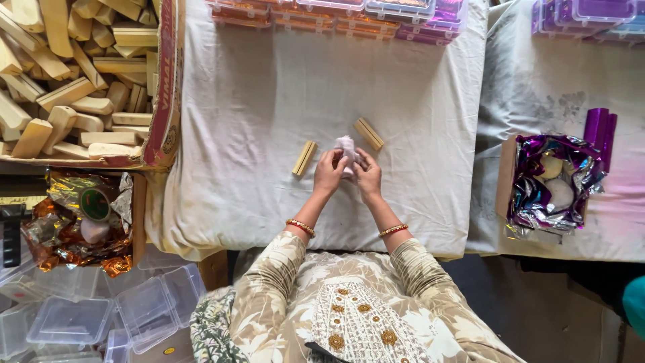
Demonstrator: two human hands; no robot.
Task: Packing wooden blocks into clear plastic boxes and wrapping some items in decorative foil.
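Overhead, both hands' grip closes on a, perhaps cloth, pale bundle (347, 149) above white-sheeted table (255, 101).

Single head-worn view, looking almost straight down from above onto a cloth-covered table (269, 101) and the wearer's own lap. Close enough to fill mid-frame with both forearms, yet wide enough to take in a carton of wooden blocks (74, 74) at left and a foil-lined box (551, 185) at right.

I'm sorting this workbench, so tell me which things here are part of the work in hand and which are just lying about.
In hand: left hand, right hand, pale cloth wad, two wooden blocks.
Lying about: box of wooden pieces, purple foil box, clear plastic containers.
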